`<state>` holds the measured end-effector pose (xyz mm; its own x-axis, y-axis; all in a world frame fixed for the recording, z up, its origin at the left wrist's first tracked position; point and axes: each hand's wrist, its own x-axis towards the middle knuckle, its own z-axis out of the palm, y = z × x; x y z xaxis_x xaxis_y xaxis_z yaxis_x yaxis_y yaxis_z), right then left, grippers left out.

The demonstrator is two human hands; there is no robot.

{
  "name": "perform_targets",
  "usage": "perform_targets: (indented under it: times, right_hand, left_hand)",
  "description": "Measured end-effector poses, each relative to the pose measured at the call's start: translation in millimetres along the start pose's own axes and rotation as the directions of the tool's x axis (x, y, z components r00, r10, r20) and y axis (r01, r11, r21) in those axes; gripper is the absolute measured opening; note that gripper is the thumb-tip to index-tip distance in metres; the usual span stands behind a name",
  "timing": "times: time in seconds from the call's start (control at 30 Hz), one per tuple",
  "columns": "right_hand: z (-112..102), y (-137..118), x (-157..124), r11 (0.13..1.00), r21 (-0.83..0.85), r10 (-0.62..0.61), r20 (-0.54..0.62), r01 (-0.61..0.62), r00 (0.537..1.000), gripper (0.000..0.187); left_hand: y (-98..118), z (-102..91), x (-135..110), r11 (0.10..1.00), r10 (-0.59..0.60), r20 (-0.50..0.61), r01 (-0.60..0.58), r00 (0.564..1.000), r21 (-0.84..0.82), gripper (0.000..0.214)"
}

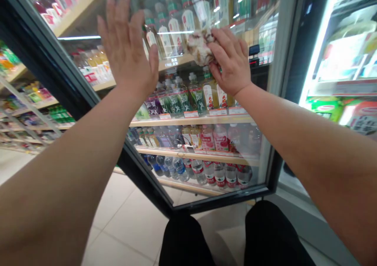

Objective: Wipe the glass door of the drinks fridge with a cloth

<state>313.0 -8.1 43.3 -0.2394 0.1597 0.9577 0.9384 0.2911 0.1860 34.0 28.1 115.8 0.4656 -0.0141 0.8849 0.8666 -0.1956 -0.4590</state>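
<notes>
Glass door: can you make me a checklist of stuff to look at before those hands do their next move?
1. Right hand has the crumpled cloth in its grip: ok, the fingers are on it.
2. Left hand holds nothing: ok, it is open with the fingers apart, up by the glass door.
3. Left palm pressed firmly on the glass: cannot tell, the palm side is hidden.
4. Hands apart from each other: ok, there is a gap between them.
5. Glass free of glare: not ok, bright reflections show near the top.
6. Feet planted steadily: cannot tell, they are out of sight.
</notes>
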Motion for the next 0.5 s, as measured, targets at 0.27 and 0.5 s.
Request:
perform_targets:
  times: [0.27,0.5]
  right_hand:
    - [7.5,12.8,7.6,0.968,0.196,-0.175,0.087,0.156,0.981,0.057]
    - [-17.7,5.7,49.5,0.978,0.005,-0.207,-0.025,0.207,0.978,0.053]
  left_hand:
    - [13.4,-13.2,-18.9,0.904,-0.263,0.212,0.317,0.941,-0.286,0.071]
    - [2.6,0.6,-20.4,0.921,-0.226,0.166,0.266,0.960,-0.285,0.080]
